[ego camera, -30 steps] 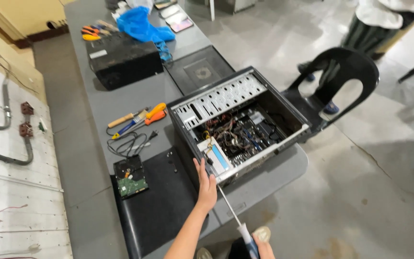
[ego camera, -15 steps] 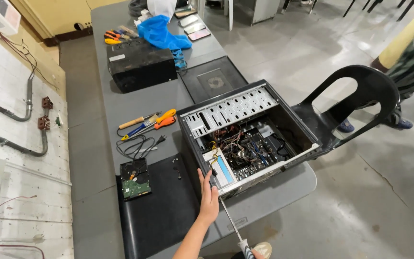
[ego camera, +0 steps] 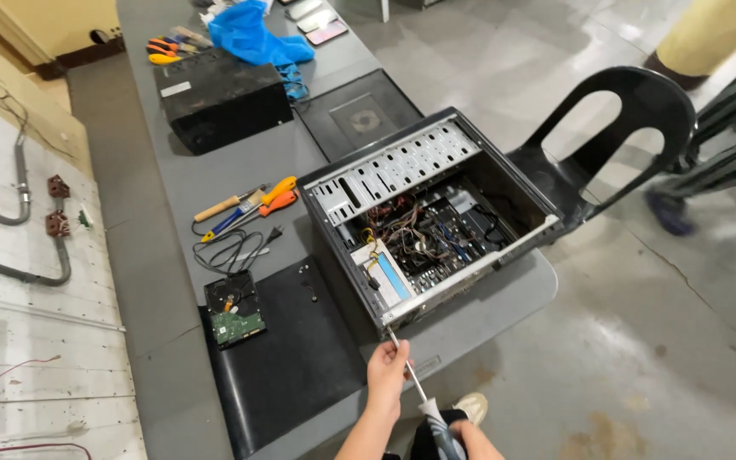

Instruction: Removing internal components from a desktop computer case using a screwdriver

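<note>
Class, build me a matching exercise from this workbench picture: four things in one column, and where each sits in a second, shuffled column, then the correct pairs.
Things
1. hard drive
2. blue cloth
3. screwdriver
4. black chair

Places
A. on the floor beside the open computer case
B. at the far end of the table
C. shaft held by the left hand, handle by the right hand
D. on the table next to the flat black panel

Pairs: 1-D, 2-B, 3-C, 4-A

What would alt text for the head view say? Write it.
Two hands, left hand and right hand, hold a long screwdriver against the corner of an open computer case on a grey table.
</note>
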